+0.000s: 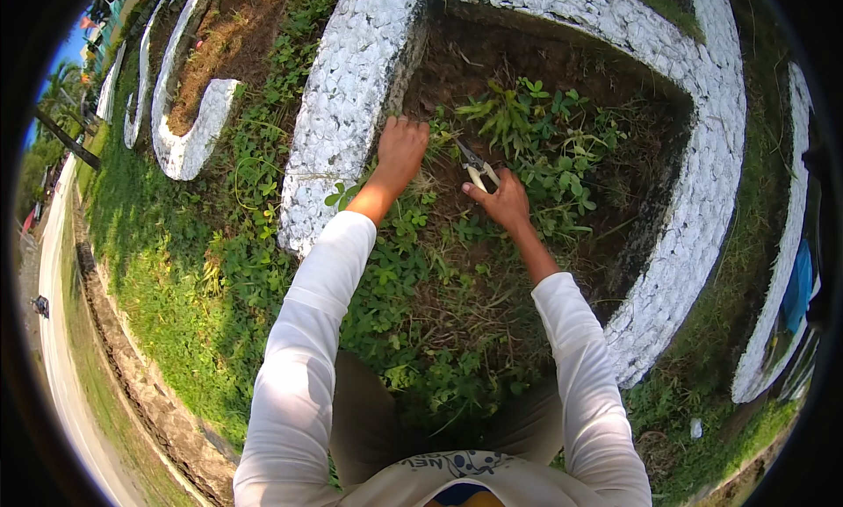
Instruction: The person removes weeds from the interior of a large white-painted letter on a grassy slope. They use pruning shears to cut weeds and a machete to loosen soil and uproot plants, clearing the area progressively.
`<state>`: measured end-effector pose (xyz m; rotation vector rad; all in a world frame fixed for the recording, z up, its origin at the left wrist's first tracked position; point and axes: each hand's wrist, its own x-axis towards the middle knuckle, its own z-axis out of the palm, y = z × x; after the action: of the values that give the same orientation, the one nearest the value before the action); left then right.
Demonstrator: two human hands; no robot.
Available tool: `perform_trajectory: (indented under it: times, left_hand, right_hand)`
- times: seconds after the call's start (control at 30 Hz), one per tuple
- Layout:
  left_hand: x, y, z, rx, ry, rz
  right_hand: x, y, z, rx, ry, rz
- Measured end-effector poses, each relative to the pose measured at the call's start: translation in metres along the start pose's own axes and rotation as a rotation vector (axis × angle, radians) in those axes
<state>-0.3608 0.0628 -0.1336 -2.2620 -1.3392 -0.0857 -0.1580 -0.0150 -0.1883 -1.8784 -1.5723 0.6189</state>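
My left hand (403, 148) is closed, knuckles up, beside the inner edge of a white-painted stone border (342, 92). It seems to grip some grass, but the fingertips are hidden. To its right, my right hand (502, 197) holds a pair of pruning shears (479, 166) by the pale handles. The handles are spread, and the blades point up and left, towards the grass near my left hand. Leafy green plants (507, 115) grow in the brown soil just beyond the shears. Low broad-leaved ground cover (408, 257) and dry grass lie below both hands.
The raised white border curves round the soil at the top and right (711, 132). More white raised shapes stand at the left (191, 145) and far right (770, 322). A grassy slope drops left to a stone-edged ditch and a road (59, 309) with a motorcycle (41, 306).
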Motion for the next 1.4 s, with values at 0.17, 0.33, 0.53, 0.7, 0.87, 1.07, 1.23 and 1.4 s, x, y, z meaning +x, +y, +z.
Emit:
perform_trajectory:
  times: [0.17, 0.33, 0.53, 0.7, 0.87, 1.07, 1.23, 1.4]
  left_hand:
    - [-0.002, -0.004, 0.002, -0.114, 0.109, -0.016]
    - [-0.003, -0.005, 0.0, -0.474, 0.282, -0.087]
    - [-0.024, -0.016, -0.016, -0.715, 0.422, 0.087]
    - [-0.044, -0.024, -0.028, -0.766, 0.334, 0.02]
    - [-0.045, -0.034, -0.031, -0.752, 0.414, 0.08]
    - [-0.039, -0.047, -0.022, -0.75, 0.428, 0.245]
    - [-0.036, -0.05, -0.012, -0.78, 0.544, 0.305]
    - [-0.037, -0.051, -0.008, -0.756, 0.511, 0.297]
  right_hand:
    - [-0.01, 0.008, 0.009, -0.285, 0.111, -0.204]
    - [-0.003, -0.012, 0.021, -0.316, 0.156, -0.187]
    - [0.013, -0.042, 0.033, -0.211, 0.149, -0.109]
    - [0.025, -0.04, 0.028, 0.164, 0.136, 0.017]
    - [0.045, -0.066, 0.0, 0.885, -0.169, 0.072]
    - [0.077, -0.114, -0.024, 0.86, -0.15, 0.068]
    - [0.092, -0.127, -0.028, 0.837, -0.141, 0.092]
    - [0.097, -0.126, -0.027, 0.808, -0.16, 0.078]
